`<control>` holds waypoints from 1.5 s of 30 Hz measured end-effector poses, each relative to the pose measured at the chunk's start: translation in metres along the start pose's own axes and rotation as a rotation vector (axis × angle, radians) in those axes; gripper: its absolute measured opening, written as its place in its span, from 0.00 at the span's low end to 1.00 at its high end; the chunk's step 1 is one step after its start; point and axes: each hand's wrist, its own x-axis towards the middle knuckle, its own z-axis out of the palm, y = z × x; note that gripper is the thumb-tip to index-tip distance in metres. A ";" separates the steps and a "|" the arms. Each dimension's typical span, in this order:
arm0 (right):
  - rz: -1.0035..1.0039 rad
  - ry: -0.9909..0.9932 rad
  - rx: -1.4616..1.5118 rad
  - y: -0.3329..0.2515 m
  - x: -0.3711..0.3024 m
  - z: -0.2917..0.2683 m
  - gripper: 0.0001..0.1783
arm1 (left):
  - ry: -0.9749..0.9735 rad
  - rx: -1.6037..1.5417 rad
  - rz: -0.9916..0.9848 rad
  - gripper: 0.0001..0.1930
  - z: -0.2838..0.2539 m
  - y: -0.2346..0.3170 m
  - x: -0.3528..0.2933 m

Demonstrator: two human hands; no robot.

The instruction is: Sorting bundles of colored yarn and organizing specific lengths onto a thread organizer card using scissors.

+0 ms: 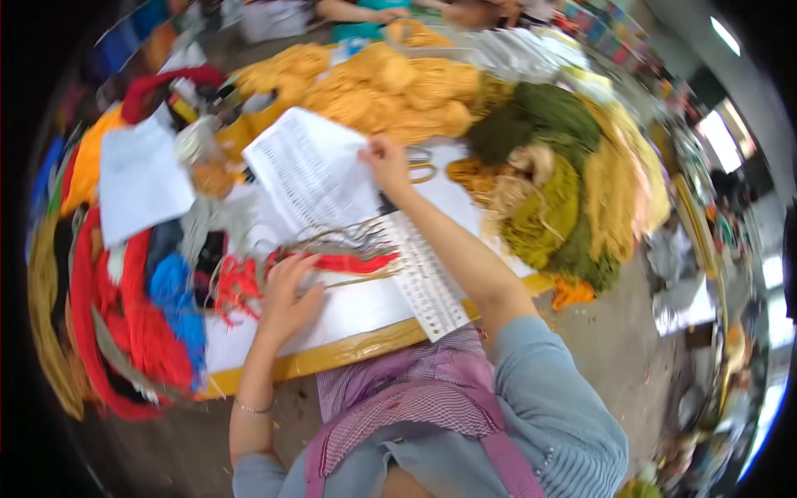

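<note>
My right hand [386, 166] reaches across the table and pinches the right edge of a printed paper sheet [311, 166], whose near part lies behind some threads. My left hand [290, 295] rests with fingers apart on the left end of a bundle of threads, next to loose red threads [237, 286]. The bundle, with a bright red strand [357, 263] and several olive and grey ones, runs right to a white card with rows of holes [427, 286]. This card slants over the table's front edge. Just right of my right hand lie scissors [422, 173] with yellowish handles.
Yellow yarn skeins [374, 91] fill the far side. Green yarn [540, 124] and mustard yarn [610, 183] are heaped at right. Red [149, 307] and blue skeins [173, 286] hang at left beside a blank sheet [145, 170]. Another person's hand [386, 15] shows beyond.
</note>
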 end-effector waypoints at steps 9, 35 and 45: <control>-0.613 0.318 -0.519 -0.090 0.036 -0.171 0.09 | 0.153 -0.280 -0.149 0.11 -0.023 0.002 0.019; -0.259 0.270 -0.890 -0.124 -0.017 -0.364 0.19 | 0.008 -0.202 0.176 0.09 0.054 0.120 -0.009; -0.384 0.062 -0.443 -0.183 -0.072 -0.299 0.17 | -0.209 -1.416 -0.216 0.27 0.075 0.185 0.057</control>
